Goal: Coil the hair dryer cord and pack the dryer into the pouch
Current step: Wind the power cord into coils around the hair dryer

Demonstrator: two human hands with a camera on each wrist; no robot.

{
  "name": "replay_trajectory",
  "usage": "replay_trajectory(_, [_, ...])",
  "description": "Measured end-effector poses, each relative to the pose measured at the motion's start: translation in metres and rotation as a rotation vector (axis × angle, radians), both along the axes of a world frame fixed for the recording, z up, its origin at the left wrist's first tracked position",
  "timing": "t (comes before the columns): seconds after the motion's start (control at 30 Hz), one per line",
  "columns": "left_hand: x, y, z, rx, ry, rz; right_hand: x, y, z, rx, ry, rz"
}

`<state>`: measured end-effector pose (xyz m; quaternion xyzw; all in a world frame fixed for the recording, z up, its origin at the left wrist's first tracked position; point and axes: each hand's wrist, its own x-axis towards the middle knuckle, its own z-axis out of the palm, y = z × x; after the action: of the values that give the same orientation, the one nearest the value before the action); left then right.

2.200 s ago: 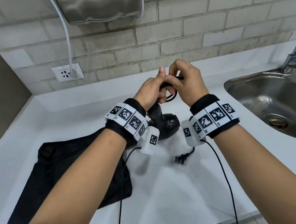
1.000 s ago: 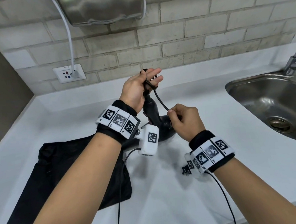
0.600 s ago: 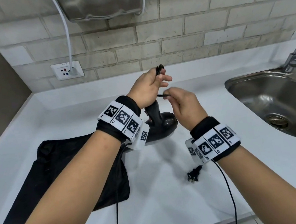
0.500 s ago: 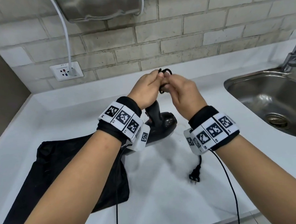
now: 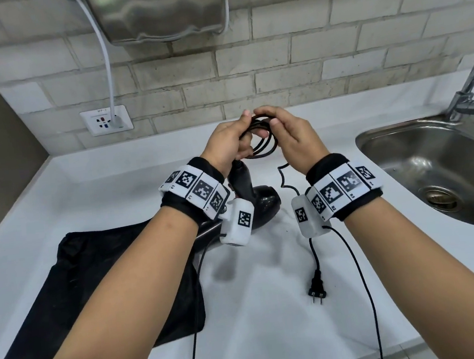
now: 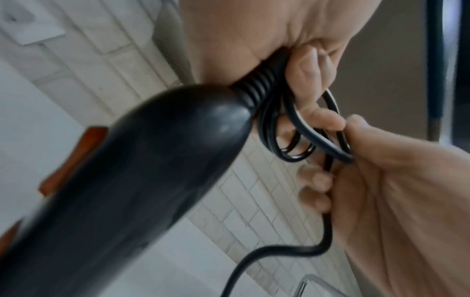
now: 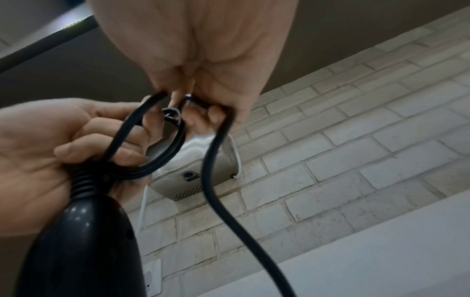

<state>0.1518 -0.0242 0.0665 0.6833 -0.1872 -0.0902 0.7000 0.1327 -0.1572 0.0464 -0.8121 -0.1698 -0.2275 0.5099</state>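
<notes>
Pouch (image 5: 94, 285) lies flat on desk (image 5: 275, 336), left of dryer (image 5: 257, 203). L hand (image 5: 226, 142) grips the cord (image 5: 261, 144) loops above dryer's handle; R hand (image 5: 296, 141) pinches the newest loop. Tail w/ plug (image 5: 317, 289) lies right of dryer: feed it in same-size turns, keeping L grip tight so the loops don't spring.

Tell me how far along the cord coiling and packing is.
Done: several loops of cord are gathered at the dryer handle. In hand: left hand holds the loops, right hand feeds cord. Left: the tail ending in the plug is uncoiled, and the pouch lies flat without the dryer.
</notes>
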Motion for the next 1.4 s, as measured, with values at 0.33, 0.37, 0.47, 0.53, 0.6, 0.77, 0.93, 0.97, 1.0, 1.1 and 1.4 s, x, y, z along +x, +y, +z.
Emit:
replay_trajectory(0.33, [0.002, 0.009, -0.007, -0.083, -0.101, 0.026, 0.007, 0.008, -0.007, 0.16, 0.025, -0.05])
replay_trajectory(0.37, [0.002, 0.01, -0.008, -0.093, -0.123, 0.042, 0.007, 0.01, -0.008, 0.165, 0.014, -0.071])
replay_trajectory(0.47, [0.001, 0.01, -0.011, -0.144, -0.149, 0.084, 0.009, 0.012, -0.006, 0.183, -0.001, -0.119])
replay_trajectory(0.53, [0.001, 0.007, -0.013, -0.173, -0.158, 0.107, 0.008, 0.013, -0.006, 0.17, -0.007, -0.13])
replay_trajectory(0.6, [0.002, 0.003, -0.015, -0.156, -0.162, 0.15, 0.007, 0.013, -0.006, 0.155, -0.004, -0.118])
replay_trajectory(0.77, [0.004, -0.005, -0.019, -0.128, -0.193, 0.257, 0.0, 0.006, -0.006, -0.062, 0.001, -0.188])
replay_trajectory(0.93, [0.008, -0.005, -0.019, -0.113, -0.209, 0.292, -0.017, -0.02, -0.004, -0.134, 0.078, -0.364])
replay_trajectory(0.97, [0.009, -0.004, -0.019, -0.112, -0.209, 0.294, -0.021, -0.025, -0.005, -0.133, 0.116, -0.373])
replay_trajectory(1.0, [0.01, -0.004, -0.019, -0.112, -0.209, 0.294, -0.024, -0.031, -0.006, -0.153, 0.175, -0.367])
replay_trajectory(1.1, [0.011, -0.004, -0.019, -0.103, -0.212, 0.299, -0.036, -0.042, -0.017, -0.329, 0.465, -0.33])
replay_trajectory(1.4, [0.008, -0.005, -0.019, -0.069, -0.206, 0.31, -0.062, -0.043, -0.087, -0.996, 1.169, -0.144])
